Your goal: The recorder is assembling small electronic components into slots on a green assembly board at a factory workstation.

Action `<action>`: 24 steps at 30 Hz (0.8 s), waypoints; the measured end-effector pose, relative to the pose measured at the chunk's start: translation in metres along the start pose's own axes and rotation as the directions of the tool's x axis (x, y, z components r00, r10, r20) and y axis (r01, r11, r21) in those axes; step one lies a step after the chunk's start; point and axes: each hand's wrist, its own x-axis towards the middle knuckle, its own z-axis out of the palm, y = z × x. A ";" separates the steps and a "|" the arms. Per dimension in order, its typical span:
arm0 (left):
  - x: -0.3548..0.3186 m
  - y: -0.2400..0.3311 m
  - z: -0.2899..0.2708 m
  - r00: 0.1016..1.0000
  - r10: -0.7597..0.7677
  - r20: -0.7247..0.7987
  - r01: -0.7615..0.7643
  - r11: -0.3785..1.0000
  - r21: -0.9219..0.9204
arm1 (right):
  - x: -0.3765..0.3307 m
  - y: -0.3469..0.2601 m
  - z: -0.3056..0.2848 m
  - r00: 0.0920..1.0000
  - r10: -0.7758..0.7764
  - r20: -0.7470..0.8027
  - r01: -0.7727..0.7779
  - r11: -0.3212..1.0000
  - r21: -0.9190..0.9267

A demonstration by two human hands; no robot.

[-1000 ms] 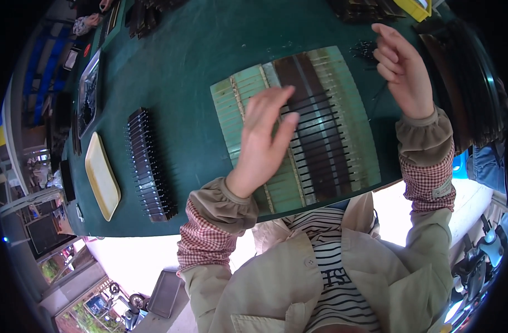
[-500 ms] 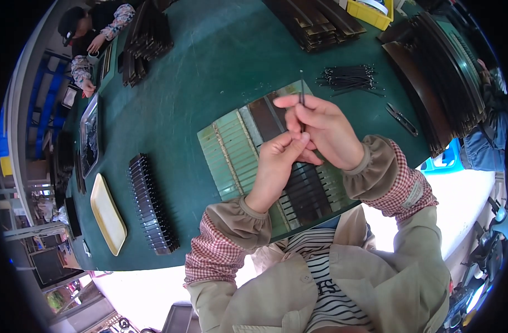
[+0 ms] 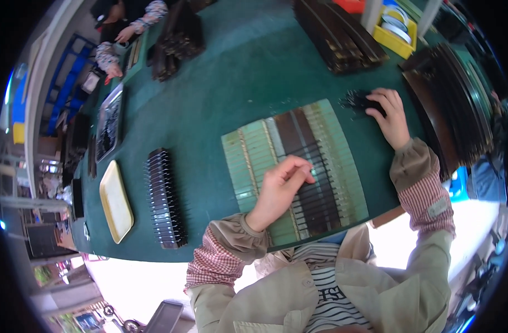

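In front of me lies a green slotted board (image 3: 345,161) with a dark brown strip (image 3: 320,213) along it. Thin dark rods cross the strip at its nearer part. Over the strip, my left hand (image 3: 280,190) is closed in a pinch of thumb and forefinger; whatever it holds is too small to make out. My right hand (image 3: 391,119) reaches past the board's far right corner, thumb and fingers apart around a pile of thin black rods with pale tips (image 3: 351,100). The hand covers part of that pile.
Left of the board stand a row of black strips (image 3: 164,200) and a cream tray (image 3: 116,202). Farther off are a metal tray (image 3: 108,125), stacked dark strips (image 3: 179,39), more stacks (image 3: 340,36) (image 3: 445,105), and a yellow bin (image 3: 395,39). Another person's hand (image 3: 114,70) works at far left.
My hands have parted. The right one moved right to the pile of black rods, and the thin rod upright between my fingers is no longer seen. The left stays pinched above the board.
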 end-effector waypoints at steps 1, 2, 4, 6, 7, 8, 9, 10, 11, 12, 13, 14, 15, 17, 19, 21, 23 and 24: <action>-0.002 -0.003 -0.002 1.000 0.001 0.005 -0.001 1.000 -0.006 | 0.001 0.000 0.000 0.999 -0.032 -0.017 0.032 0.999 0.015; -0.004 -0.006 -0.003 1.000 0.000 0.010 0.000 1.000 -0.014 | -0.002 -0.002 -0.003 1.000 0.013 0.016 -0.012 0.999 -0.031; -0.003 -0.010 -0.007 1.000 0.013 -0.014 -0.014 1.000 -0.017 | -0.002 -0.003 -0.004 0.999 0.029 0.042 -0.027 0.998 -0.062; -0.003 -0.015 -0.012 1.000 0.022 -0.005 -0.022 1.000 -0.005 | 0.000 -0.002 0.000 0.999 0.001 0.051 0.006 0.992 -0.124; -0.007 -0.014 -0.015 0.999 0.031 -0.020 -0.031 1.000 -0.002 | 0.003 -0.003 0.001 0.998 -0.045 0.052 0.050 0.994 -0.101; -0.009 -0.014 -0.015 0.997 0.045 -0.069 -0.045 0.999 0.000 | 0.005 -0.002 0.002 0.997 -0.052 0.065 0.058 0.992 -0.109; -0.007 -0.016 -0.012 0.998 0.053 -0.040 -0.055 0.997 -0.060 | 0.005 0.002 0.004 0.996 -0.055 0.075 0.064 0.991 -0.117; -0.006 -0.017 -0.012 0.998 0.063 -0.012 -0.064 0.991 -0.116 | 0.003 0.004 0.005 0.997 -0.053 0.049 0.057 0.995 -0.082; -0.004 -0.019 -0.012 0.996 0.072 -0.051 -0.077 0.991 -0.110 | 0.000 0.005 0.005 0.999 -0.043 0.027 0.044 0.998 -0.050; -0.003 -0.021 -0.012 0.995 0.084 -0.056 -0.090 0.989 -0.119 | 0.001 0.005 0.004 0.999 -0.037 0.033 0.038 0.999 -0.032; -0.002 -0.022 -0.012 0.994 0.095 -0.049 -0.100 0.987 -0.129 | 0.000 0.005 0.004 0.999 -0.021 0.037 0.022 1.000 -0.019; 0.000 -0.023 -0.013 0.994 0.104 -0.034 -0.108 0.984 -0.139 | -0.001 0.007 0.006 0.999 -0.037 0.036 0.037 0.999 -0.008; 0.002 -0.024 -0.013 0.993 0.109 -0.049 -0.115 0.984 -0.134 | -0.001 0.011 0.008 0.999 -0.023 0.026 0.023 1.000 0.016; 0.002 -0.027 -0.015 0.991 0.117 -0.059 -0.125 0.978 -0.166 | -0.003 0.017 0.014 1.000 0.006 0.016 -0.007 0.998 0.066; 0.002 -0.028 -0.016 0.990 0.123 -0.074 -0.134 0.974 -0.181 | -0.003 0.019 0.015 0.999 -0.040 0.017 0.039 0.998 0.039; 0.003 -0.026 -0.015 0.990 0.125 -0.066 -0.134 0.975 -0.177 | -0.003 0.023 0.014 0.994 -0.110 0.018 0.110 0.993 -0.035; 0.003 -0.027 -0.016 0.989 0.127 -0.072 -0.138 0.975 -0.175 | -0.011 0.036 0.019 1.000 -0.015 -0.028 0.016 0.998 0.068; 0.003 -0.028 -0.016 0.990 0.122 -0.066 -0.132 0.977 -0.171 | -0.015 0.037 0.020 0.993 0.097 -0.060 -0.086 0.982 0.169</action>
